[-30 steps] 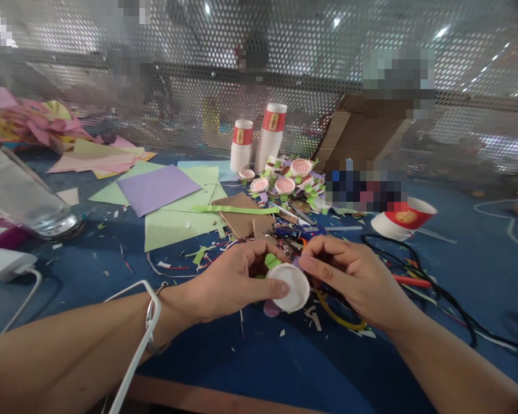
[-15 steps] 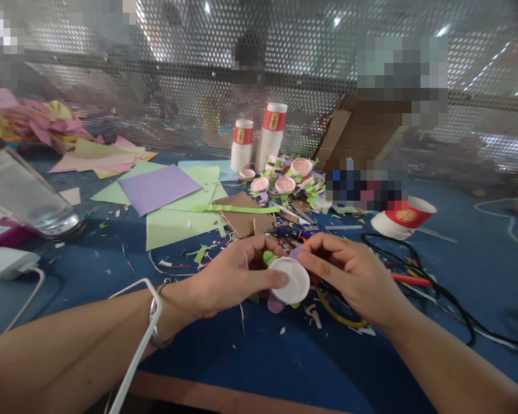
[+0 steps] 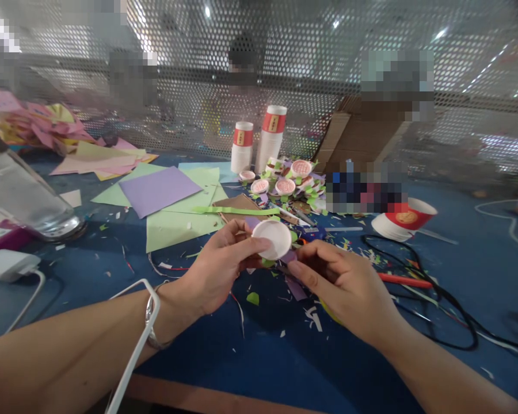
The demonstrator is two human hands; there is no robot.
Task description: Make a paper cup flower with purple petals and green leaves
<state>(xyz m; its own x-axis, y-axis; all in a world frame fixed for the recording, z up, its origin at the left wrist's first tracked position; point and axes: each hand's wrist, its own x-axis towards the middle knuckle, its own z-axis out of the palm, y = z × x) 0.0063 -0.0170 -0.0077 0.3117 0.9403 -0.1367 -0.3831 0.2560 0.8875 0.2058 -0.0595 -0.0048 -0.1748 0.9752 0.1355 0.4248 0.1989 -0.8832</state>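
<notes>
My left hand [image 3: 218, 261] is closed on a round white paper cup base [image 3: 277, 239], thumb on its flat face and fingers behind. Purple and green paper pieces stick out around its rim. At the base's lower right edge, my right hand [image 3: 339, 279] pinches a purple paper piece [image 3: 289, 257] between thumb and fingers. Under the hands lie a loose green scrap [image 3: 252, 298] and a purple strip [image 3: 296, 288]. A yellow curved thing [image 3: 330, 313] is mostly hidden by my right hand.
Paper sheets [image 3: 159, 190] lie at left, beside a tilted glass [image 3: 30, 190]. Behind stand stacked paper cups [image 3: 273, 129] and a pile of decorated cup bases [image 3: 285, 186]. At right are a lying cup stack [image 3: 408, 217], a black cord [image 3: 453, 305] and a red stick [image 3: 408, 280].
Both hands have shifted; the cup base has risen up and left, turning so its petals sit differently. The green scrap and purple strip below now show. My right hand stays at its edge.
</notes>
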